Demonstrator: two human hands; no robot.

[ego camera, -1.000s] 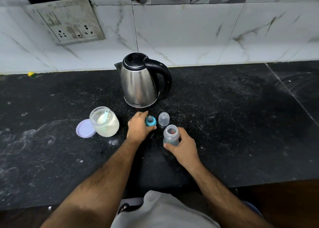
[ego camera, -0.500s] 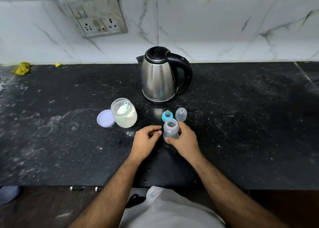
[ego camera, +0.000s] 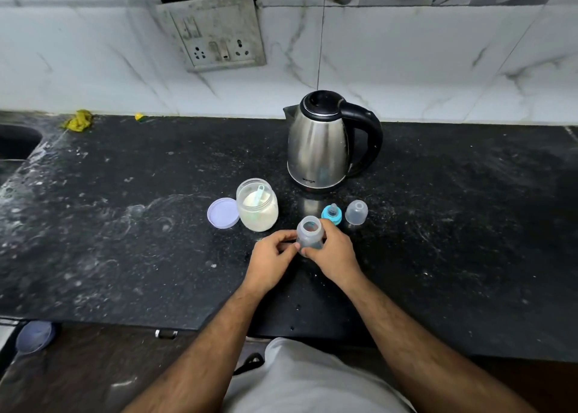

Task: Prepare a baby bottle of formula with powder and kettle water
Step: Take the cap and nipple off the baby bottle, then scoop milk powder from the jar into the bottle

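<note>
A small clear baby bottle (ego camera: 309, 229) stands uncapped on the black counter (ego camera: 125, 240), mouth up. My right hand (ego camera: 333, 253) grips its right side. My left hand (ego camera: 270, 257) meets it from the left, thumb and curled fingertips on its lower body. Just behind stand the blue teat ring (ego camera: 332, 215) and the clear cap (ego camera: 356, 212). An open jar of white powder (ego camera: 258, 217) with a pale blue scoop (ego camera: 259, 193) inside sits to the left, its lilac lid (ego camera: 222, 213) beside it. The steel kettle (ego camera: 319, 150) stands behind, lid closed, handle to the right.
A wall socket plate (ego camera: 215, 34) hangs on the marble tiles above. A sink edge (ego camera: 15, 140) shows at far left, with a yellow cloth scrap (ego camera: 78, 120) near the wall. The counter's front edge runs just before my body.
My left hand let go of the blue teat ring and came back to the bottle's left side. My view shifted left. The right hand kept its hold on the bottle.
</note>
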